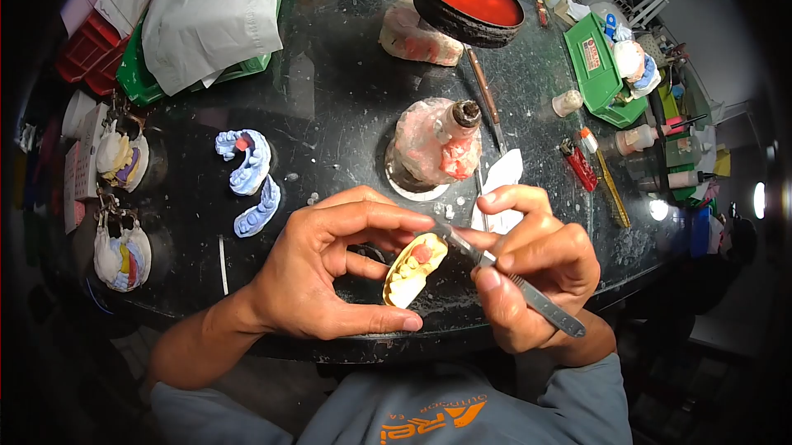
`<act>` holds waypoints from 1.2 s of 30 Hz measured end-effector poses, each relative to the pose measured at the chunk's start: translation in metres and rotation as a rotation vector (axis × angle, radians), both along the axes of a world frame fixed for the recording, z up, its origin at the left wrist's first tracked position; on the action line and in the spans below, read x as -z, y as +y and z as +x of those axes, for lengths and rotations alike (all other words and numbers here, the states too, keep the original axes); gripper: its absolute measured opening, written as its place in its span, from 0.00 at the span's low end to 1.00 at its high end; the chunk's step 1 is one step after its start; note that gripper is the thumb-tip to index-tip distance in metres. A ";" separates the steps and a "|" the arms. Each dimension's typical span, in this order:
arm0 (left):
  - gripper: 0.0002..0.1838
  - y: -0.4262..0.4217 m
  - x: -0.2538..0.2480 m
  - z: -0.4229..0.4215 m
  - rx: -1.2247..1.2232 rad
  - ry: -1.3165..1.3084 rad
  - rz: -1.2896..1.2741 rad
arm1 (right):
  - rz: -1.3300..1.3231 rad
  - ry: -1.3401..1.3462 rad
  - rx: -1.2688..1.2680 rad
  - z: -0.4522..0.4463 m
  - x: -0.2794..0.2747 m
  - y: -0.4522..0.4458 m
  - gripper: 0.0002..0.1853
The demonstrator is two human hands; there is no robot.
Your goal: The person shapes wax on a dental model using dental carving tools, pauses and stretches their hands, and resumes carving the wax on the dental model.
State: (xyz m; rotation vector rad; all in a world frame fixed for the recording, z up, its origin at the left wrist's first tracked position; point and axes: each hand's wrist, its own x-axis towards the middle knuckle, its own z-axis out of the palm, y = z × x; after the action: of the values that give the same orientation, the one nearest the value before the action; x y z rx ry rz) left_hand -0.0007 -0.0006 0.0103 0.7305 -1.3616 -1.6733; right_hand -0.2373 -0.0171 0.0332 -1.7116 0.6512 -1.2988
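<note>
My left hand (pixel 326 268) is curled around a small yellow dental model (pixel 404 284), holding it over the table's near edge. A reddish-pink wax piece (pixel 421 254) sits on the model among its teeth. In my right hand (pixel 540 259) is a scalpel (pixel 540 305) with a flat metal handle, gripped like a pen. Its blade end points left, close to the model's upper end and my left fingertips; whether it touches the wax I cannot tell. Beyond my hands stands a wax-smeared burner (pixel 425 144) with a dark-tipped neck.
Blue dental models (pixel 254 164) lie left of my hands. Mounted models (pixel 122 257) stand at the far left. A round pan of red wax (pixel 469 1) is at the back, near a wooden-handled tool (pixel 485 94). Rightward are a red lighter (pixel 580 168) and green box (pixel 587 70).
</note>
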 end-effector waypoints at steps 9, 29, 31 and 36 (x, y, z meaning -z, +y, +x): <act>0.44 0.000 0.000 0.000 -0.036 0.074 0.070 | 0.116 -0.086 0.259 -0.004 0.006 -0.012 0.16; 0.40 0.001 0.004 0.000 -0.250 -0.038 -0.051 | -0.248 0.251 -0.014 0.006 0.003 0.001 0.17; 0.40 0.001 0.003 0.000 -0.249 -0.026 -0.044 | -0.214 0.259 0.034 0.008 0.002 0.005 0.17; 0.41 0.001 0.003 0.000 -0.257 -0.013 -0.031 | -0.263 0.311 0.005 0.004 -0.001 0.000 0.16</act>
State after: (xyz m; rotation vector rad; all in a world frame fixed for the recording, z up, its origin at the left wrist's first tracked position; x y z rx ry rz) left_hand -0.0004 0.0006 0.0072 0.8607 -1.2423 -1.4450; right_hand -0.2330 -0.0170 0.0345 -2.1559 0.6833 -1.1710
